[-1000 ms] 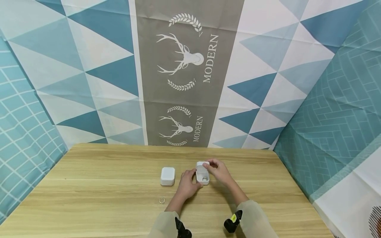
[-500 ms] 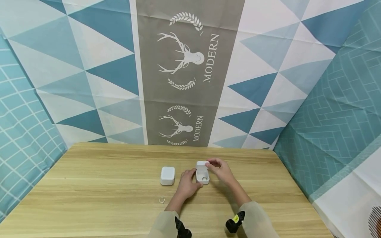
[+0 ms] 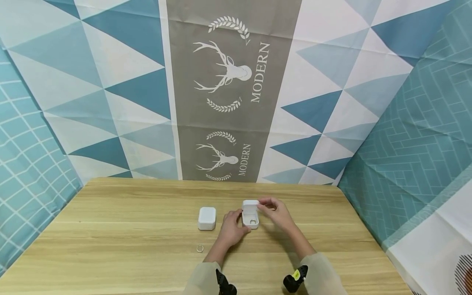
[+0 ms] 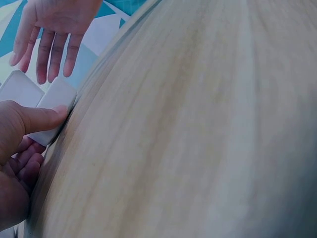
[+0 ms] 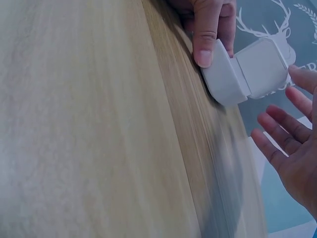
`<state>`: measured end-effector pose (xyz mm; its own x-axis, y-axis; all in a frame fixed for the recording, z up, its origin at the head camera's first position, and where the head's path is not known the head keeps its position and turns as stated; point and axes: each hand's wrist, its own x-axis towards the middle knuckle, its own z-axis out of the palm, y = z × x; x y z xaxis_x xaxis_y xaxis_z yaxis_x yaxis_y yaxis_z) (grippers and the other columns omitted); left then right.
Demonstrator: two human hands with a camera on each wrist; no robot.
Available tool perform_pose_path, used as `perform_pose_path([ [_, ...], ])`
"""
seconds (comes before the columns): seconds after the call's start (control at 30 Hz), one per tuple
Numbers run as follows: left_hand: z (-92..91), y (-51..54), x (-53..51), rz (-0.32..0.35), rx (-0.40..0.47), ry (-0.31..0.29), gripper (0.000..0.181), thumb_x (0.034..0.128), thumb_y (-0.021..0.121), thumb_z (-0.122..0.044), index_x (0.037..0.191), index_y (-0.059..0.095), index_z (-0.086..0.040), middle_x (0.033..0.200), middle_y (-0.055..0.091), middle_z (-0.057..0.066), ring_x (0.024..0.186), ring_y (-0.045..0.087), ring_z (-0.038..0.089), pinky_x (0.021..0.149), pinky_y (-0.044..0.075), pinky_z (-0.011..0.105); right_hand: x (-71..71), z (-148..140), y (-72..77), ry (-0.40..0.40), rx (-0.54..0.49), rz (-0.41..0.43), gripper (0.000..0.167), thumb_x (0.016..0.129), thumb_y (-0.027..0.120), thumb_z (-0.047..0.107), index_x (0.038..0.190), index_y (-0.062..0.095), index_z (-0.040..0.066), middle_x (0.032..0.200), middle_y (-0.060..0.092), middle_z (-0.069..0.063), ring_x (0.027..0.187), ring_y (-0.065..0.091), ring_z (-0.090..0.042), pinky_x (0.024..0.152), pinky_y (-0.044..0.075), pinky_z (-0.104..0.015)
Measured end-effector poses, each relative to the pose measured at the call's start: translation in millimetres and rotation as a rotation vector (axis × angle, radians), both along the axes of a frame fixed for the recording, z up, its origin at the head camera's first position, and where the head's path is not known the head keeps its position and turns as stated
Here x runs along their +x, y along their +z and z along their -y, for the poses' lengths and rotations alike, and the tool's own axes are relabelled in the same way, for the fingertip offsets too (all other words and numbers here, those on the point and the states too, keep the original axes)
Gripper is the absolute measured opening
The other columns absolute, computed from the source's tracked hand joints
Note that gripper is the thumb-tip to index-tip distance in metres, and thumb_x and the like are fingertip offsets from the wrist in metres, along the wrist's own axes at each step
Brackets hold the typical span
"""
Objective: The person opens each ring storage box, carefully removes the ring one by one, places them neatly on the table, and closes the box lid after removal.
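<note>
An opened white ring box (image 3: 250,225) stands on the wooden table, its lid (image 5: 262,68) tipped back and upright. Inside the base lies a ring (image 3: 252,221). My left hand (image 3: 231,229) grips the base from the left, the thumb across its near side and fingers behind. My right hand (image 3: 276,213) is at the lid's right edge with fingers fairly straight; in the right wrist view a fingertip meets or nearly meets the lid's corner. A second white box (image 3: 207,218), closed, sits to the left. Nearer me lies a loose ring (image 3: 200,248).
The wooden table (image 3: 121,233) runs back to a patterned cloth wall (image 3: 217,94). Teal cloth hangs at both sides. Each wrist wears a black camera, one of them the right wrist camera (image 3: 295,279).
The box lid has swung a little further back. My right thumb has come off the lid's inner face, and that hand has shifted slightly right. My left hand keeps its grip.
</note>
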<state>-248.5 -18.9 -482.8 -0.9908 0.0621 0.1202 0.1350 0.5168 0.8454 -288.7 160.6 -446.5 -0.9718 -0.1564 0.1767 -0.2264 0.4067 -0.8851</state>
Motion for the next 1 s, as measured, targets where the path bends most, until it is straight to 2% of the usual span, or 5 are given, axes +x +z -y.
perform_pose_path([
  [0.23, -0.4, -0.5, -1.2, 0.014, -0.012, 0.001, 0.068, 0.0749, 0.077, -0.017, 0.132, 0.047, 0.006, 0.125, 0.053, 0.019, 0.117, 0.046, 0.034, 0.102, 0.039, 0.051, 24.8, 6, 31.6, -0.018, 0.036, 0.019, 0.024, 0.087, 0.065, 0.012, 0.106, 0.064, -0.003, 0.105, 0.067, -0.016, 0.091, 0.061, -0.021, 0.078, 0.049, -0.025],
  [0.37, -0.3, 0.3, -0.7, 0.014, -0.009, 0.006, 0.068, 0.0747, 0.077, -0.017, 0.132, 0.047, 0.006, 0.124, 0.053, 0.019, 0.117, 0.046, 0.034, 0.102, 0.039, 0.05, 28.2, 6, 35.7, -0.015, 0.051, 0.027, 0.024, 0.088, 0.064, 0.012, 0.107, 0.064, -0.003, 0.105, 0.067, -0.017, 0.092, 0.06, -0.021, 0.079, 0.049, -0.025],
  [0.47, -0.5, 1.3, 0.0, 0.019, -0.003, 0.007, 0.068, 0.0748, 0.077, -0.017, 0.132, 0.047, 0.005, 0.124, 0.053, 0.019, 0.118, 0.046, 0.034, 0.103, 0.039, 0.05, 23.8, 3, 28.7, -0.004, 0.054, 0.013, 0.024, 0.087, 0.065, 0.013, 0.106, 0.065, -0.003, 0.104, 0.067, -0.016, 0.09, 0.06, -0.019, 0.077, 0.049, -0.024],
  [0.63, 0.0, 1.9, 0.3, 0.017, -0.004, 0.005, 0.067, 0.0751, 0.077, -0.017, 0.131, 0.048, 0.005, 0.125, 0.053, 0.02, 0.118, 0.046, 0.035, 0.103, 0.039, 0.05, 11.5, -3, 10.0, 0.006, 0.074, 0.016, 0.021, 0.086, 0.067, 0.019, 0.103, 0.068, 0.006, 0.105, 0.067, -0.008, 0.088, 0.059, -0.013, 0.076, 0.048, -0.022],
  [1.0, -0.2, 1.6, 0.6, 0.01, 0.002, 0.005, 0.068, 0.0746, 0.077, -0.017, 0.131, 0.048, 0.006, 0.124, 0.054, 0.019, 0.118, 0.046, 0.035, 0.102, 0.039, 0.05, 9.2, -6, -0.2, 0.068, 0.083, -0.011, 0.021, 0.084, 0.069, 0.017, 0.099, 0.067, 0.003, 0.094, 0.067, -0.009, 0.08, 0.058, -0.013, 0.07, 0.049, -0.021],
])
